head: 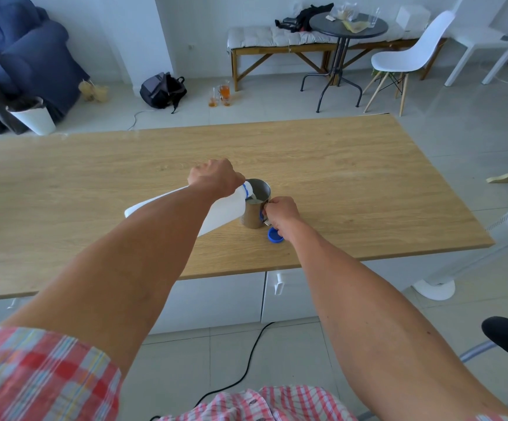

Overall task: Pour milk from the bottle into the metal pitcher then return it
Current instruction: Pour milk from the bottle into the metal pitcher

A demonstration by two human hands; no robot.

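Left hand (214,177) is wrapped around the upper part of the bottle (222,212), fingers curled shut on it. Bottle's tipped way over, neck pointing to about 3 o'clock, and its open mouth sits right over the rim of the pitcher (255,205). A thin stream of milk (253,196) runs from the mouth into the pitcher, and you can see a pale pool of it inside already.

Right hand (280,215) is at the pitcher's 4 o'clock, fingers closed on the handle. Pitcher stands upright on the table (368,183), roughly mid-table.

The blue cap (275,235) lies on the table at the pitcher's 5 o'clock, just beside the right wrist, partly hidden by it. Can't tell whether they touch.

Bottle's base hangs off toward 9 o'clock, behind the left forearm, clear of the tabletop as far as I can see.
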